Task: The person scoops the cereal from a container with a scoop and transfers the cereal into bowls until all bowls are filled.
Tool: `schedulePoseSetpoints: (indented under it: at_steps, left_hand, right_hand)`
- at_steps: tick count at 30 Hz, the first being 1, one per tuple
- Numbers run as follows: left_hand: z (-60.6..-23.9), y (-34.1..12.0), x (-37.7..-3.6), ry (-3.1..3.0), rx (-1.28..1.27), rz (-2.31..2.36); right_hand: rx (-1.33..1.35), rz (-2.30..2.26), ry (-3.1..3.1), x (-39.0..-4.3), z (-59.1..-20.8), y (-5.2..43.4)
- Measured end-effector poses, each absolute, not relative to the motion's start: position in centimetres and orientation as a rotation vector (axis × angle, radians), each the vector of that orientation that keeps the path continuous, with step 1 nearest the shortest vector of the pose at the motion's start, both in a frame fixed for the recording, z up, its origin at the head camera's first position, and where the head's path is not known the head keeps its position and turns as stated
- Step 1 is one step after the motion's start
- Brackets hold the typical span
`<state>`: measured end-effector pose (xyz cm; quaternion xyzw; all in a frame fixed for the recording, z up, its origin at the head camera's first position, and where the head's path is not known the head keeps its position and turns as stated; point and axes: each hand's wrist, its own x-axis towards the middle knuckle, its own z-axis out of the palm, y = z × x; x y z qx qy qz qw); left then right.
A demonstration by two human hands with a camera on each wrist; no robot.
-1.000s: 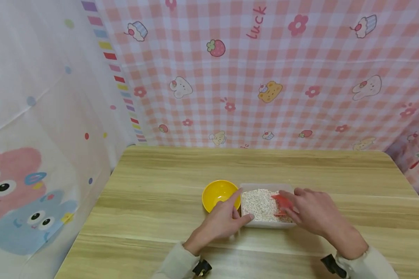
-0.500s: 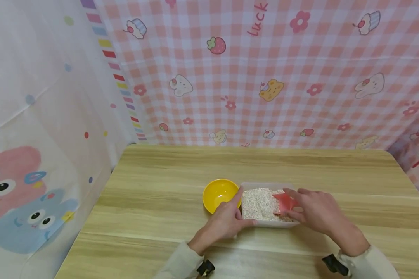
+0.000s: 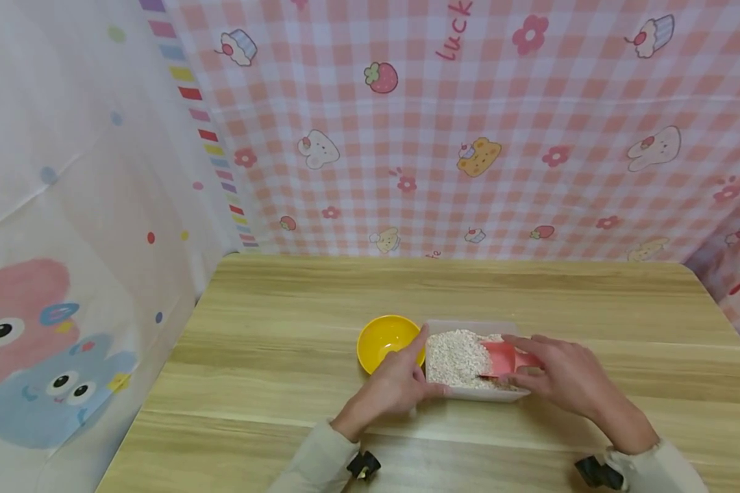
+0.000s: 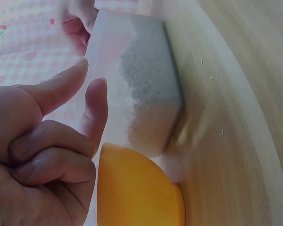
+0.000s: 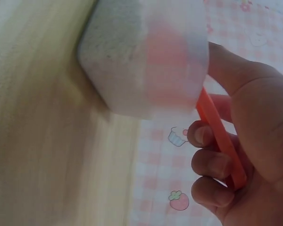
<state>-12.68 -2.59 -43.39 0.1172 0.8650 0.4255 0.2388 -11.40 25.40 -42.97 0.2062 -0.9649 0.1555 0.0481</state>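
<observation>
The word "Luck" is being shown in red letters on the pink checked cloth hung behind the wooden table; no other writing is readable. A clear plastic box filled with pale grains is being steadied at its left wall by the left hand, thumb and forefinger extended against the wall and the other fingers curled into the palm. A yellow bowl is standing just beside the box, on its left. A pink scoop is being gripped by the right hand, fingers wrapped round its handle, with the blade lying in the grains at the right end of the box.

From the left wrist view, the box wall and the bowl's underside are being seen touching or nearly so. From the right wrist view, the scoop's handle is being seen clamped under curled fingers, which the head view is hiding.
</observation>
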Motion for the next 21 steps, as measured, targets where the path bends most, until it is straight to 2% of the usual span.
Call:
schedulePoseSetpoints:
  at_steps: [21]
  left_hand:
    - [-43.5, -2.6, -13.0, 2.373, 0.304, 1.189]
  right_hand:
    - [0.644, 0.669, -2.685, -11.1, -45.9, 25.4]
